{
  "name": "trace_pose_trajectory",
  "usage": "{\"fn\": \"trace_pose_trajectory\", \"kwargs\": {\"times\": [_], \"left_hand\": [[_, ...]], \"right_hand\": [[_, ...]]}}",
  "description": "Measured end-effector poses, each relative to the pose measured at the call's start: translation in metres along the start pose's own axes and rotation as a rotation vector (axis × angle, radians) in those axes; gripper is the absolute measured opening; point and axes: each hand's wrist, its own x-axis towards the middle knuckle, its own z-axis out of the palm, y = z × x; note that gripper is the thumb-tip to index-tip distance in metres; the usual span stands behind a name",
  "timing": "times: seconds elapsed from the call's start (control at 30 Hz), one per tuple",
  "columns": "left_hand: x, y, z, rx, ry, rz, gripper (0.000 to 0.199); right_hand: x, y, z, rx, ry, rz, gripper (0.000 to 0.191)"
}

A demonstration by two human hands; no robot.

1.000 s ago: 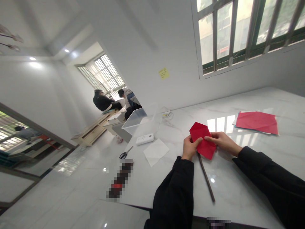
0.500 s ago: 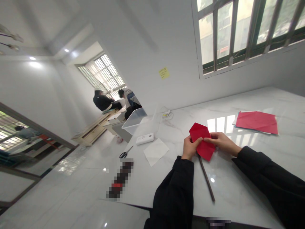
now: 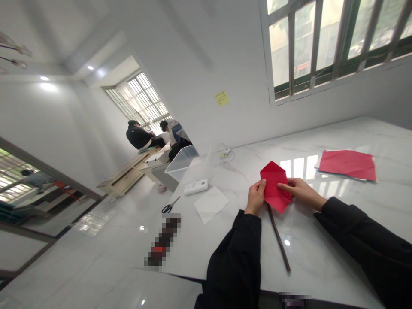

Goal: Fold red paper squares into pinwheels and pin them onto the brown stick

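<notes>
A folded red paper [image 3: 274, 193] with pointed top and bottom ends is held up between both hands over the white marbled table. My left hand [image 3: 256, 197] pinches its left edge, thumb on the near face. On the right edge, my right hand [image 3: 301, 192] grips it with the thumb pressed on the face and the other fingers behind. Below the paper a thin dark stick [image 3: 279, 240] lies on the table, its upper end hidden by the paper.
Red sheets [image 3: 348, 164] lie stacked at the right. To the left are a white sheet [image 3: 210, 204], a white device [image 3: 196, 187], black scissors [image 3: 167, 208] and a clear bin [image 3: 182, 162]. Two people sit in the far background.
The red paper has turned a little more upright, its top point shifting right. My left thumb has moved from the middle of the paper to its left edge.
</notes>
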Motion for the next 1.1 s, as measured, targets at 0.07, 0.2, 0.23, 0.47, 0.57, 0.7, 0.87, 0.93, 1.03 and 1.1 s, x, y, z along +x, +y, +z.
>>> {"fn": "trace_pose_trajectory", "kwargs": {"times": [0.07,0.2,0.23,0.47,0.57,0.7,0.87,0.93,1.03,1.1], "left_hand": [[-0.0001,-0.0012,-0.0001,0.001,-0.002,-0.011,0.058],[0.0001,-0.0051,-0.0006,0.047,-0.016,-0.015,0.060],[0.0000,-0.0059,-0.0005,0.062,-0.027,-0.011,0.060],[-0.0010,-0.0070,-0.0008,0.133,-0.022,0.028,0.056],[-0.0001,-0.0074,-0.0028,0.147,-0.020,0.030,0.053],[0.0012,-0.0085,-0.0045,0.126,-0.023,0.024,0.052],[0.0015,-0.0081,-0.0045,0.131,-0.005,0.020,0.051],[0.0008,-0.0070,-0.0039,0.123,-0.001,0.017,0.051],[-0.0008,-0.0048,-0.0025,0.088,-0.016,0.003,0.052],[-0.0017,-0.0038,-0.0017,0.072,-0.028,-0.010,0.054]], "right_hand": [[-0.0009,-0.0010,-0.0002,-0.052,-0.034,0.006,0.040],[-0.0030,-0.0035,0.0003,-0.085,-0.069,0.015,0.044],[-0.0030,-0.0036,0.0005,-0.089,-0.066,0.015,0.044],[-0.0017,-0.0015,0.0007,-0.123,-0.070,0.000,0.046],[-0.0024,-0.0025,0.0005,-0.139,-0.074,-0.001,0.047],[-0.0034,-0.0043,0.0003,-0.133,-0.086,0.008,0.048],[-0.0040,-0.0062,0.0005,-0.147,-0.098,0.034,0.054],[-0.0047,-0.0078,0.0010,-0.151,-0.101,0.039,0.053],[-0.0054,-0.0091,0.0017,-0.141,-0.092,0.031,0.049],[-0.0051,-0.0083,0.0018,-0.120,-0.089,0.032,0.048]]}}
